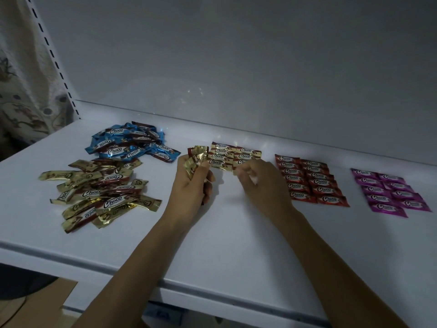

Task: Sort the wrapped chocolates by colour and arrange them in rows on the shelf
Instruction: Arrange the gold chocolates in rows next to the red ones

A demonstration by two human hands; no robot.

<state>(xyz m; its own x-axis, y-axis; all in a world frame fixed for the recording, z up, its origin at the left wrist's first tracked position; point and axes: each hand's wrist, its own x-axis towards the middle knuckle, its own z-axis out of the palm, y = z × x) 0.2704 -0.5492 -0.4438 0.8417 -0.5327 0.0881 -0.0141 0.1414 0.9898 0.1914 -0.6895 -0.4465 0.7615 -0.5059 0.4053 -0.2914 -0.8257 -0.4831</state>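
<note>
Left hand [190, 185] grips bunch of gold chocolates [197, 159]. Right hand [260, 181] curled at gold rows [222, 153] on shelf [236, 245]; can't tell if it pinches one. I judge wrappers light, crinkly, slippery: pinch crimped ends, one piece at a time.

The left hand [190, 185] is hiding much of the gold chocolates [197, 159] it is gripping; blur is obscuring whether the right hand [264, 185] is holding anything.
</note>
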